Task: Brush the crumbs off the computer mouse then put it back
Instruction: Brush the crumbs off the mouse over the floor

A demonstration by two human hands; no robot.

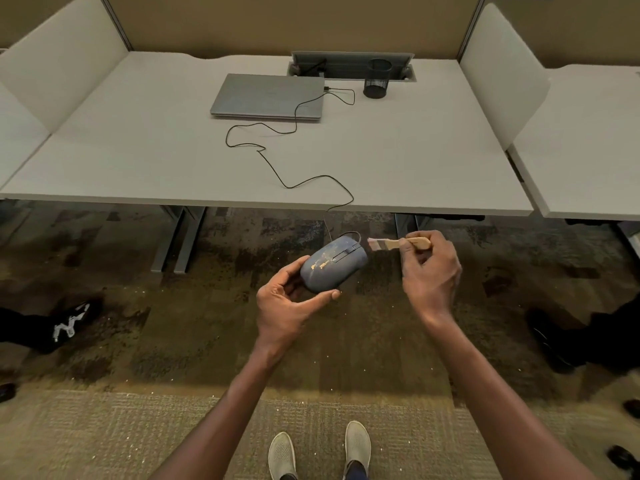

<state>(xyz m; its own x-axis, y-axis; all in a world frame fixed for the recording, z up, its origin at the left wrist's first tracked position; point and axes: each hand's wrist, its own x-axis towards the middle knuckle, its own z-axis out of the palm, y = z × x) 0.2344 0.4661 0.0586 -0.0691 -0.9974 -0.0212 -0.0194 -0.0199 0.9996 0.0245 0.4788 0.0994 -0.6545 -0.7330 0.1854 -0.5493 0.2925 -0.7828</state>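
Observation:
My left hand [289, 303] grips a dark wired computer mouse [334, 264] from below, out over the carpet in front of the desk. Yellowish crumbs speckle the mouse's top. In my right hand [429, 268] is a small wooden-handled brush [398, 243], its bristles pointing left and just off the mouse's front right end, not touching it. The mouse's black cable [277, 168] runs up over the desk edge to a closed grey laptop [268, 96].
The white desk [138, 161] has side dividers and a black mesh pen cup [377, 79] at the back. Desk legs [180, 237] stand underneath. Other people's dark shoes [65, 323] are at the left and right. My own shoes [318, 452] are below.

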